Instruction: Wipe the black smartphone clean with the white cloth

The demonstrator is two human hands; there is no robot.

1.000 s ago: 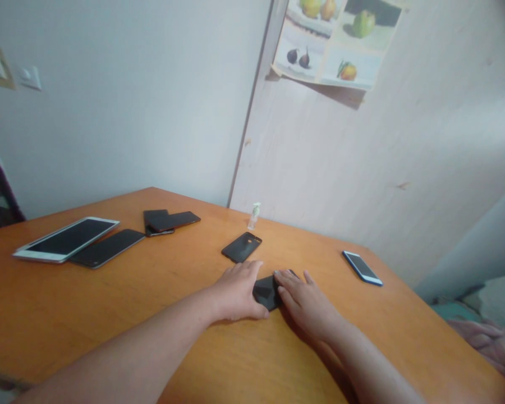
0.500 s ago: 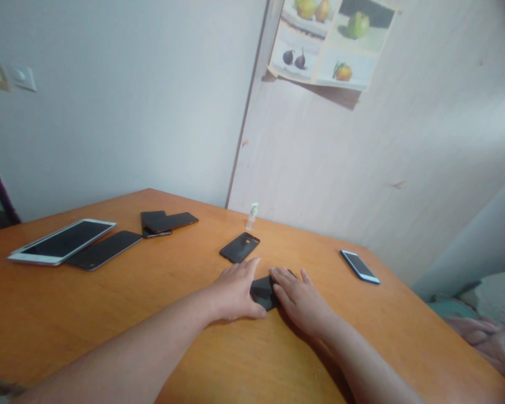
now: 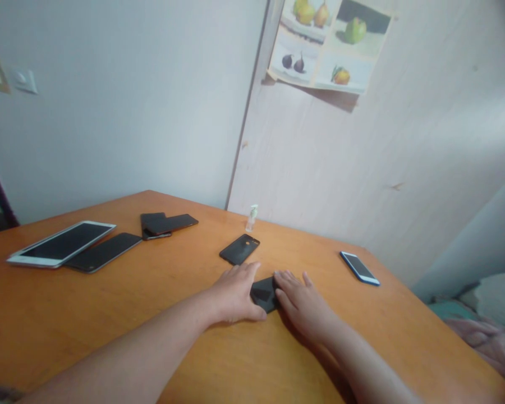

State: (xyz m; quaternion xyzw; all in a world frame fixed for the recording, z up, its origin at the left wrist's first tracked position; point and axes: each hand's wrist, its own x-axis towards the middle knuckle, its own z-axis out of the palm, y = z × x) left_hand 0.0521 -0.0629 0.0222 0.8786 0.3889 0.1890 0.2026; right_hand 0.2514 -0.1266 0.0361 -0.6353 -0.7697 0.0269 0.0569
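A black smartphone (image 3: 264, 293) lies flat on the wooden table in front of me. My left hand (image 3: 237, 293) holds its left end, thumb and forefinger spread around the edges. Across the phone's right part lies my right hand (image 3: 297, 297), palm down with fingers stretched out; that part is hidden under it. Just beyond my hands is a black phone case (image 3: 239, 249) with a round hole in its back. A small clear pump bottle (image 3: 251, 217) stands upright behind the case.
On the left of the table (image 3: 185, 348) lie a white tablet (image 3: 69, 243), a dark phone-like device (image 3: 107, 251) beside it, and crossed black phones (image 3: 174, 223). A blue-edged phone (image 3: 359, 268) lies at the right. Walls rise behind, one with a fruit poster (image 3: 328, 47).
My right hand has slid slightly to the right over the phone, baring a little more of its surface. My left hand stays at the phone's left end.
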